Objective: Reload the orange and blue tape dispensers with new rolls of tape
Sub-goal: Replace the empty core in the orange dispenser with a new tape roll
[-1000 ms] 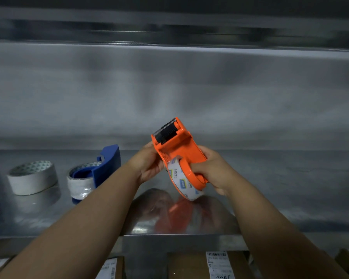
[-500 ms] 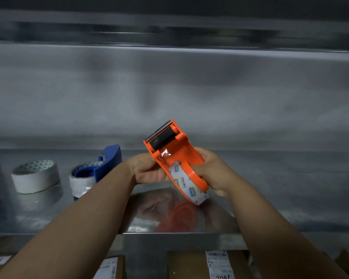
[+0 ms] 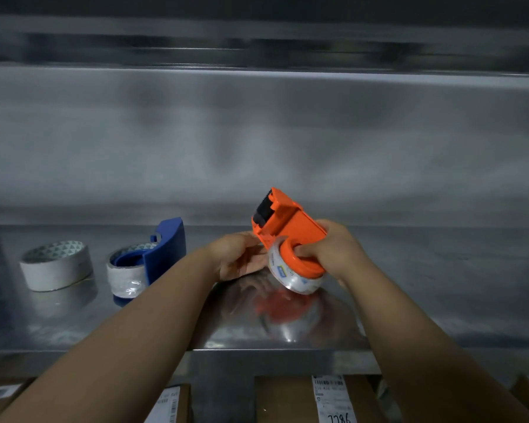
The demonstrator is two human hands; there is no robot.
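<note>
Right hand [image 3: 327, 248] grips orange tape dispenser [image 3: 287, 221] near surface [image 3: 440, 285] front edge; left hand [image 3: 239, 254], fingers straight, touches its roll [image 3: 290, 276]; print blurred.

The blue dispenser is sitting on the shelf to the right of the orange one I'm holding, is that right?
No, it sits to the left. In the head view the blue dispenser is on the shelf left of the held orange dispenser.

Orange dispenser [image 3: 287, 228] tilted w/ clear roll [image 3: 292, 277] loaded; blue dispenser [image 3: 165, 248] on shelf [image 3: 440, 300] beside spare roll [image 3: 57, 265].
</note>
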